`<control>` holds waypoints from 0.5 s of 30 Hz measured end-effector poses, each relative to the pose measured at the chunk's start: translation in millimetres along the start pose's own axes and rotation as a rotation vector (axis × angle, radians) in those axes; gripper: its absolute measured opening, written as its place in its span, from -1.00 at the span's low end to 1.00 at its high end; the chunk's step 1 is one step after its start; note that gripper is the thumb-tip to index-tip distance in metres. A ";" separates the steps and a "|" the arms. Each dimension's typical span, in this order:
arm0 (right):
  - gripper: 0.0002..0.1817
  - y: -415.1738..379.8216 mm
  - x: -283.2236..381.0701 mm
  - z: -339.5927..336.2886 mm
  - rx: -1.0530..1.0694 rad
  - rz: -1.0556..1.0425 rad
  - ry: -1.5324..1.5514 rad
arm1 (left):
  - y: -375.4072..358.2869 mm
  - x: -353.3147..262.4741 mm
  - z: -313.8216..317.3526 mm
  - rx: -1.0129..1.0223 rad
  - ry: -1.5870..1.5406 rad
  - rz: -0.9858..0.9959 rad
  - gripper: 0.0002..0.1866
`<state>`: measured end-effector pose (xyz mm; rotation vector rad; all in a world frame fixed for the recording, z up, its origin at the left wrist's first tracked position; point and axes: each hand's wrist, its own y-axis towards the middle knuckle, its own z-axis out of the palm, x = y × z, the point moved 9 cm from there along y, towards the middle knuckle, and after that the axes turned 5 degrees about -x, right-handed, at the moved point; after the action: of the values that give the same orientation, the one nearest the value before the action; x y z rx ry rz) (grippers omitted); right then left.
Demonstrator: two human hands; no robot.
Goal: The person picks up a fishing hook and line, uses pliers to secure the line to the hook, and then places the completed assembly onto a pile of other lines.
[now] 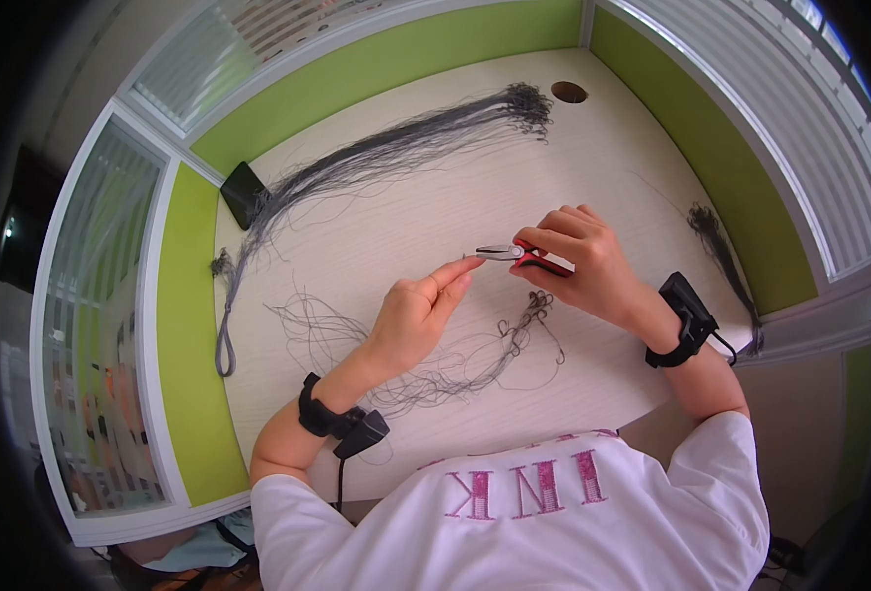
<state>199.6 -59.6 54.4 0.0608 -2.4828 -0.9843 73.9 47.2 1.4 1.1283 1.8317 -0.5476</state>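
Note:
Red-and-black handled pliers are gripped in my right hand, their metal jaws pointing left. The jaw tips meet the fingertips of my left hand, which is closed in a pinch. A tiny dark bit shows at those fingertips, too small to make out. Below both hands lies a loose tangle of thin grey strands, with dark curled ends gathered at its right end.
A long bundle of dark strands stretches across the back, over a black object at left. Another dark bundle lies at right. Green partitions edge the table, which has a round hole.

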 end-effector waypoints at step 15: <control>-0.65 1.9 19.0 -3.9 -0.036 -0.264 -0.135 | -10.0 -45.5 -2.2 -0.094 0.438 0.470 -0.82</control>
<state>184.6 -64.6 65.8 0.3282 -2.6266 -1.1743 72.8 22.2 40.9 1.6422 1.8301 0.0660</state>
